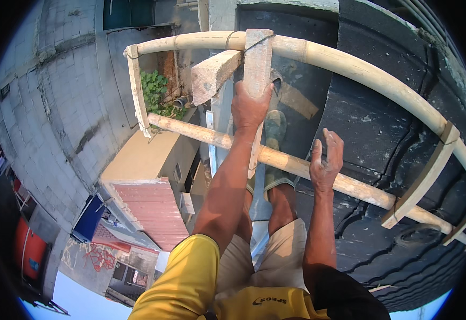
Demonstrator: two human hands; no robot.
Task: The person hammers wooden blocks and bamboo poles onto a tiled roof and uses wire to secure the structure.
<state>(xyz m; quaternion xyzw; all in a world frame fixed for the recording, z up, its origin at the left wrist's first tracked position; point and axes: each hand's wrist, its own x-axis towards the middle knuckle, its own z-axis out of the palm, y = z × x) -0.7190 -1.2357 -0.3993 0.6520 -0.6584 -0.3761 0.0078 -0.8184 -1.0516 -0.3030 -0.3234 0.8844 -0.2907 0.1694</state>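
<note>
Left hand [250,106]: fist closed round upright plank [257,69], gripping its lower half, just under top pole [318,56].
Plank: rough sawn timber, looks stiff and dry, splintery; best taken mid-length, clear of the lashing.
Right hand [326,160]: half open, holds nothing, hovering just above lower pole [286,160].
Poles: bamboo, likely light, smooth, rigid.

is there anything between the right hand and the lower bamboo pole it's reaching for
Nothing visible. The right hand hangs open just above the lower bamboo pole, with no object between them. The left hand grips the upright wooden slat further left.
</note>
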